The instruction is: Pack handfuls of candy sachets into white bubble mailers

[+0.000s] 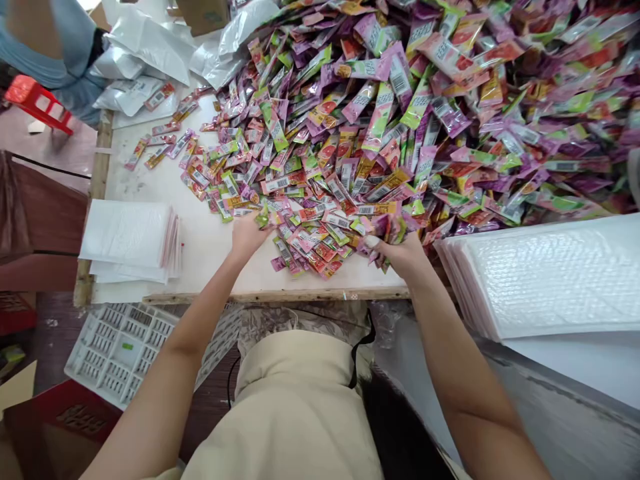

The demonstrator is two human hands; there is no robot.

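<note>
Beige garment (290,413); wood-edged white table (200,267); red stool (37,100); left hand (250,235), right hand (403,255) closed round sachets (395,227).

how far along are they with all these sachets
Possibly done: the plump white packages at upper left, contents hidden. In hand: the right hand grips a bunch of sachets; the left hand pinches a green sachet. Remaining: most, judging by the huge sachet heap and flat bubble mailers.

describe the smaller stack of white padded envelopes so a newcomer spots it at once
Find the white table with wooden edges, then its near left corner. The smaller stack of white padded envelopes lies there; the thicker white stack sits at the far right.
</note>
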